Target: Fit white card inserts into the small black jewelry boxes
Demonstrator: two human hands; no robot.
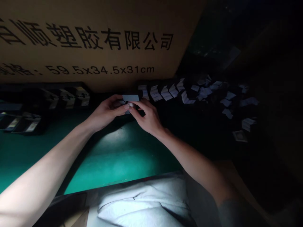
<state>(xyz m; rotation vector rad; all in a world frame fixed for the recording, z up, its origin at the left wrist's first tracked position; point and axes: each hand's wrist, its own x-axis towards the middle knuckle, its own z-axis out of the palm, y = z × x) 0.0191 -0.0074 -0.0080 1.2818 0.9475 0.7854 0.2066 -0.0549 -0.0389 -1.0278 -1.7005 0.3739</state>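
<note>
While both hands (103, 114) (149, 118), curled nearly closed, pinch it, a grey piece (131, 97) lies between them.

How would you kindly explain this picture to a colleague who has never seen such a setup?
No machine is at work here: this single picture comes from a camera worn on a person's head, looking forward and down. The bare left hand and bare right hand together hold a small grey piece with a flat rectangular panel; fingers hide the rest. Below them is a smooth green work surface. Black box-like items with pale panels sit leftward, folded white paper slips rightward, and a large brown cardboard box behind.
</note>
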